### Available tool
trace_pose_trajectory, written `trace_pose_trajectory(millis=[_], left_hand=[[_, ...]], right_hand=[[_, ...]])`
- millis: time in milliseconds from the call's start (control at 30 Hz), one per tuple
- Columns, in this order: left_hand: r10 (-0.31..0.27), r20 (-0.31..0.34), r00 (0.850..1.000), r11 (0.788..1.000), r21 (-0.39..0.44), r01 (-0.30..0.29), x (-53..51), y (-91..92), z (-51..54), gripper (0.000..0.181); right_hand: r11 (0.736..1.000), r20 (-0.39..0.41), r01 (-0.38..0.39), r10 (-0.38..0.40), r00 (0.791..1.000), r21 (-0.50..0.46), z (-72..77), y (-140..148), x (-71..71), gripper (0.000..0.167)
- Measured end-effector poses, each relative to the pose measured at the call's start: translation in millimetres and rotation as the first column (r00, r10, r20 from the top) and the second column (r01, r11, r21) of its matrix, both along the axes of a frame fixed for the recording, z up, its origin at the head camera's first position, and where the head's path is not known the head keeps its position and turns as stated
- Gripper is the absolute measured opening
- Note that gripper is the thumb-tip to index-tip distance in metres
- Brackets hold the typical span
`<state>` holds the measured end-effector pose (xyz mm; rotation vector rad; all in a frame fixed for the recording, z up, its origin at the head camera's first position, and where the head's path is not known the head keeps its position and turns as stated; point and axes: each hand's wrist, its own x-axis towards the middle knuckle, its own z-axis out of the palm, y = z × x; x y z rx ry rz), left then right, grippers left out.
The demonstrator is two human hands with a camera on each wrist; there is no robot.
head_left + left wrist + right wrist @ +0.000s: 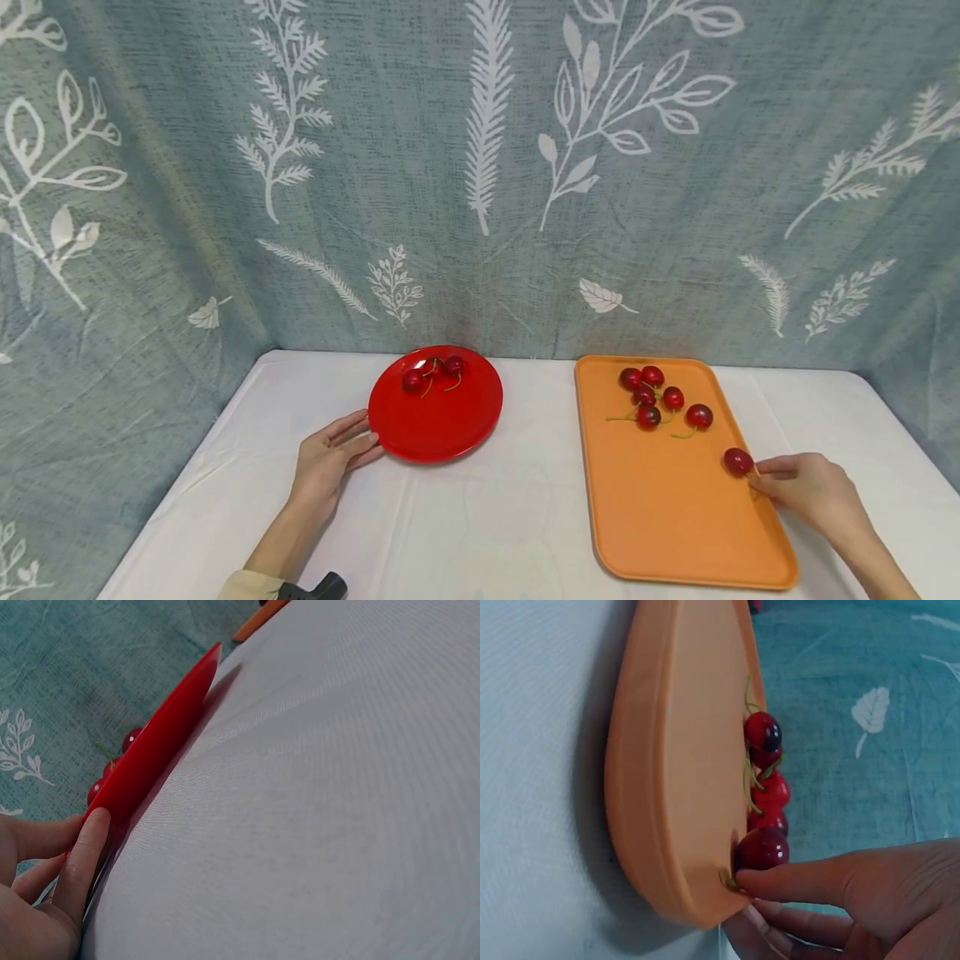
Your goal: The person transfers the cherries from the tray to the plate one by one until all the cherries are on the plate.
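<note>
At the left, my left hand (330, 458) grips the near-left rim of a round red plate (442, 427), thumb on one side and fingers on the other. In the left wrist view the plate (161, 746) is tilted, its edge between the fingers. Several cherries sit together at the plate's far side, one of them a dark cherry (412, 380). On the right, my right hand (813, 493) pinches a cherry (738, 461) by its stem at the right edge of an orange tray (667, 517). The right wrist view shows the thumb touching just below this cherry (763, 847).
More stemmed cherries, including one cherry (648, 417), cluster at the tray's far end. Plate and tray rest apart on a white cloth (532, 483). A leaf-patterned green curtain (420, 167) hangs behind and at the sides.
</note>
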<state>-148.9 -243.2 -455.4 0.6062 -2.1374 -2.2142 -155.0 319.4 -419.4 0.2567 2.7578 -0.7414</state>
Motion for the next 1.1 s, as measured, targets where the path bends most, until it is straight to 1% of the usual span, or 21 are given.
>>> trace_pose_trajectory(millis=[133, 200, 267, 367, 467, 633, 767, 867, 933, 1100], left_hand=[[-0.001, -0.004, 1.0, 1.0, -0.002, 0.001, 0.0, -0.2, -0.3, 0.053], [-0.001, -0.008, 1.0, 1.0, -0.002, 0.001, -0.1, 0.0, -0.6, 0.053], [-0.001, -0.01, 1.0, 1.0, 0.003, 0.001, 0.0, 0.4, -0.9, 0.053], [-0.002, -0.014, 1.0, 1.0, 0.005, 0.002, 0.2, 0.9, -0.9, 0.053], [-0.004, -0.02, 1.0, 1.0, 0.004, 0.004, 0.3, 0.8, -1.2, 0.053], [-0.002, -0.027, 1.0, 1.0, 0.001, 0.002, 0.2, 0.6, -1.6, 0.053], [-0.003, -0.025, 1.0, 1.0, -0.009, 0.003, 0.3, 1.1, -1.8, 0.052], [-0.006, -0.027, 1.0, 1.0, -0.013, 0.005, 0.3, 1.2, -2.1, 0.053], [-0.005, -0.028, 1.0, 1.0, -0.01, 0.005, 0.2, 1.1, -2.0, 0.053], [0.0, -0.023, 1.0, 1.0, -0.012, 0.0, -0.5, 0.7, -2.4, 0.052]], right_hand=[[0.998, -0.025, -0.021, 0.023, 0.999, 0.056, 0.1, -4, 0.4, 0.057], [0.998, -0.034, -0.017, 0.019, 0.999, 0.065, -0.5, -6, 0.5, 0.059], [0.996, -0.069, -0.027, 0.033, 0.997, 0.083, -0.7, -7, 1.7, 0.055], [0.995, -0.118, -0.042, 0.053, 0.992, 0.096, 0.0, -8, 3.4, 0.041], [0.993, -0.147, -0.049, 0.065, 0.987, 0.109, 2.7, -9, 4.6, 0.032], [0.991, -0.144, -0.044, 0.062, 0.988, 0.127, 6.9, -9, 4.3, 0.028], [0.993, -0.084, -0.018, 0.028, 0.996, 0.118, 8.6, -6, 3.9, 0.031], [0.994, -0.054, -0.006, 0.012, 0.998, 0.106, 9.8, -3, 4.1, 0.032], [0.997, -0.054, 0.002, 0.003, 0.999, 0.081, 10.6, -2, 5.2, 0.031], [1.0, -0.088, 0.013, -0.012, 0.996, 0.007, 12.6, 1, 5.2, 0.03]])
